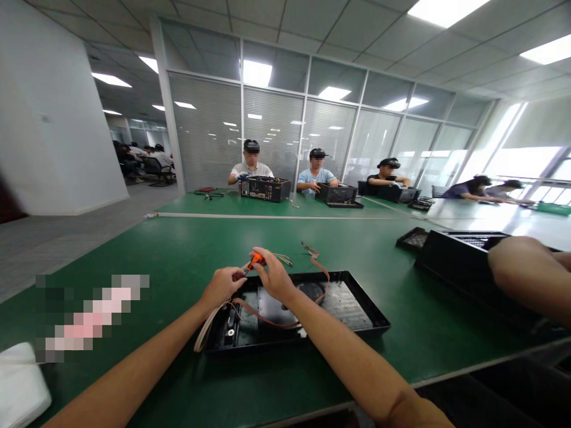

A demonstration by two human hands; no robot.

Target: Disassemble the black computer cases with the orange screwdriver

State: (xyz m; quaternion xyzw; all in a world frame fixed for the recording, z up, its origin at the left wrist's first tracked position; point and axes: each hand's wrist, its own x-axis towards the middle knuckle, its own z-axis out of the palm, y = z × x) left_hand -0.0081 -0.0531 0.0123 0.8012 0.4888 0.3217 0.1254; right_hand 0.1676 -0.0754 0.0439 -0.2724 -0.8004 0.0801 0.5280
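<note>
In the head view, my right hand (274, 278) is closed around the orange handle of a screwdriver (255, 260), its shaft tilted down to the left. My left hand (223, 284) pinches close to the shaft's tip; what its fingers hold is too small to make out. Both hands are over the far left edge of a shallow black computer case panel (363, 324), which lies with its raised rim up. Thin multicoloured cables (256, 315) run across the panel and hang over its left end. Another stretch of cable (313, 252) extends past its far edge.
The panel lies on a green table (147, 309). A black computer case (446, 252) stands at right, with a neighbour's arm (521, 270) over it. White material (22, 383) lies at left beside a blurred-out patch. Across the table, several people work on computer cases (265, 189).
</note>
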